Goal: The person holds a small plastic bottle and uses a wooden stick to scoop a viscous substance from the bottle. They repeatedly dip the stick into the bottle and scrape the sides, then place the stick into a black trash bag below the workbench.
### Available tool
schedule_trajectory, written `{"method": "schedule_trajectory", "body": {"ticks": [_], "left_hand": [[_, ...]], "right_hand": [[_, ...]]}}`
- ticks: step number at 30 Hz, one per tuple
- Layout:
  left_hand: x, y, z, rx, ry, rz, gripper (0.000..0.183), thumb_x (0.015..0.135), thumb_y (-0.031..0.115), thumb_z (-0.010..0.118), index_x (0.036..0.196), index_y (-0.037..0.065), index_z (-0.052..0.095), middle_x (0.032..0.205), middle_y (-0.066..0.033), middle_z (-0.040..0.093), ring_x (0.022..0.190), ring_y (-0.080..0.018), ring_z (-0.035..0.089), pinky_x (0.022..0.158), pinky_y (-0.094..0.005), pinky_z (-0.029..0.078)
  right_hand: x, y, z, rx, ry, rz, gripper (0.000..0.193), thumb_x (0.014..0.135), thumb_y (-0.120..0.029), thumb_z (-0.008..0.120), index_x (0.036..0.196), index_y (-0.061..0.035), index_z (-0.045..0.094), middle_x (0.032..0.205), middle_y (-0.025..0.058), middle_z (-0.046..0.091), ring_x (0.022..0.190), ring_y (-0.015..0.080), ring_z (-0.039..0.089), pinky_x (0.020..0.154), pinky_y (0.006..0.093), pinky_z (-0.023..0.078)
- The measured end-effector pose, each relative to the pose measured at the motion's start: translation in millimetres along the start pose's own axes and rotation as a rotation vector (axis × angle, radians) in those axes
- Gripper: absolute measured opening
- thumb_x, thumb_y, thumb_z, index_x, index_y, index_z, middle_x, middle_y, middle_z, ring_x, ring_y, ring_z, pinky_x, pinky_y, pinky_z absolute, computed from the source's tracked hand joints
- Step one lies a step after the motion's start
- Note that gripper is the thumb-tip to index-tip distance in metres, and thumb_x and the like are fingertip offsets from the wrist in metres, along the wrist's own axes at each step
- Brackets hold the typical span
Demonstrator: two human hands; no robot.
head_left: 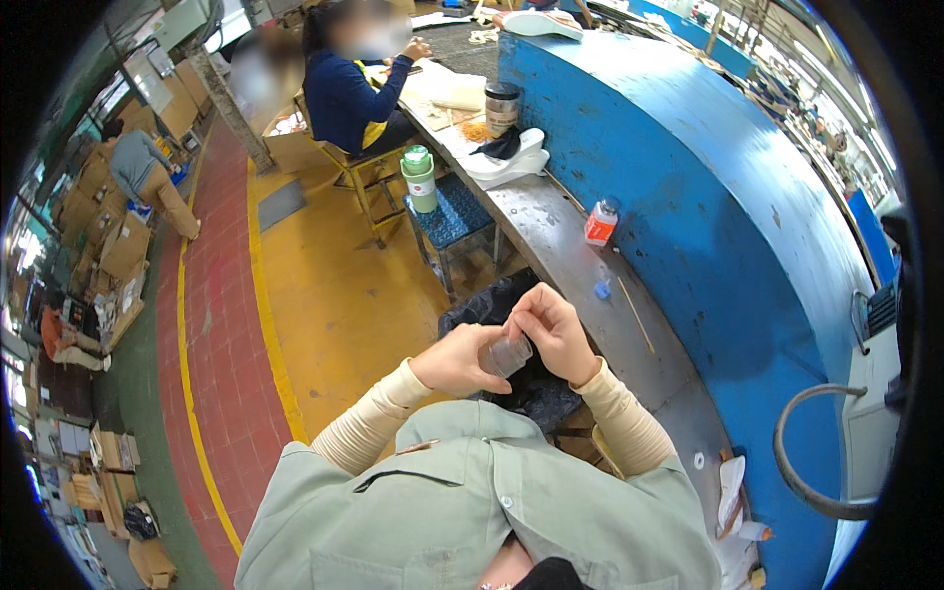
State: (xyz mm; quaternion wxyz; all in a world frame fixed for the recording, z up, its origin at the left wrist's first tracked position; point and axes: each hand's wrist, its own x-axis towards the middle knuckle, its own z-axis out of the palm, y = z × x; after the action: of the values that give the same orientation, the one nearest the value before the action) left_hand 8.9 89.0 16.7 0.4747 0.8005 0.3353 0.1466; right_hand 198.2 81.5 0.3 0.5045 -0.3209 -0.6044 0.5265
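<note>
My left hand (458, 360) is wrapped round a small clear plastic bottle (505, 358), held tilted in front of my chest. At the mouth of the bottle, the fingers of my right hand (555, 332) are pinched together; what they grip, if anything, is too small to make out. On the metal bench beside my right hand lie a blue cap (602, 290) and a thin wooden stick (636, 315). Farther along the bench stands a clear bottle with a red-orange label (601, 224).
White shoe soles (503, 169) and a dark-lidded jar (501, 106) stand farther up the bench, along a blue partition (678, 197). A green flask (420, 179) rests on a blue stool (452, 214). A seated person (344, 93) works beyond. Black plastic (536, 398) hangs below my hands.
</note>
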Motion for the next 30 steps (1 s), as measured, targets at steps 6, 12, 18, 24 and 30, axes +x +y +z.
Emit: {"method": "schedule_trajectory", "body": {"ticks": [6,12,18,24,30], "left_hand": [[4.5,-1.5,-9.0,0.165,0.174,0.214,0.054,0.056,0.016,0.077,0.106,0.003,0.060,0.093,-0.0154,0.065,0.085,-0.0305,0.061,0.080,-0.0351,0.048],[11.2,-11.0,-12.7,0.022,0.152,0.125,0.056,0.055,0.014,0.078,0.108,0.004,0.060,0.096,-0.0143,0.065,0.092,-0.0305,0.060,0.083,-0.0370,0.048],[23.5,0.8,-14.3,0.324,0.113,0.157,0.052,0.055,0.015,0.077,0.104,0.004,0.061,0.094,-0.0147,0.065,0.090,-0.0334,0.060,0.080,-0.0402,0.048],[34.7,-1.1,-11.8,0.492,-0.015,0.154,0.051,0.053,0.015,0.076,0.102,0.006,0.063,0.091,-0.0132,0.065,0.089,-0.0320,0.060,0.078,-0.0402,0.048],[46.6,-11.8,0.5,0.643,0.023,0.284,0.038,0.057,0.007,0.068,0.094,0.009,0.064,0.089,-0.0099,0.065,0.089,-0.0280,0.061,0.072,-0.0395,0.048]], "right_hand": [[-1.3,7.8,-14.9,0.275,0.368,0.031,0.002,0.093,-0.003,0.049,0.091,-0.0029,0.050,0.075,0.0039,0.057,0.068,0.0106,0.056,0.064,0.0244,0.049],[-12.9,-19.7,-20.4,0.044,0.372,0.036,0.017,0.083,-0.002,0.065,0.098,-0.0010,0.057,0.081,0.0090,0.067,0.072,0.0112,0.064,0.065,0.0238,0.052],[-15.2,-11.1,-13.5,-0.234,0.232,0.021,0.026,0.076,-0.008,0.075,0.098,0.0014,0.067,0.080,0.0061,0.066,0.070,0.0089,0.062,0.057,0.0197,0.050],[-29.4,4.5,-17.4,0.033,0.109,0.260,0.031,0.077,-0.014,0.075,0.100,0.0050,0.067,0.080,0.0079,0.065,0.065,0.0086,0.060,0.053,0.0208,0.052],[-47.4,21.2,-17.4,0.110,0.276,0.418,0.021,0.086,-0.017,0.065,0.094,0.0020,0.066,0.073,0.0048,0.063,0.058,0.0085,0.058,0.050,0.0220,0.051]]}}
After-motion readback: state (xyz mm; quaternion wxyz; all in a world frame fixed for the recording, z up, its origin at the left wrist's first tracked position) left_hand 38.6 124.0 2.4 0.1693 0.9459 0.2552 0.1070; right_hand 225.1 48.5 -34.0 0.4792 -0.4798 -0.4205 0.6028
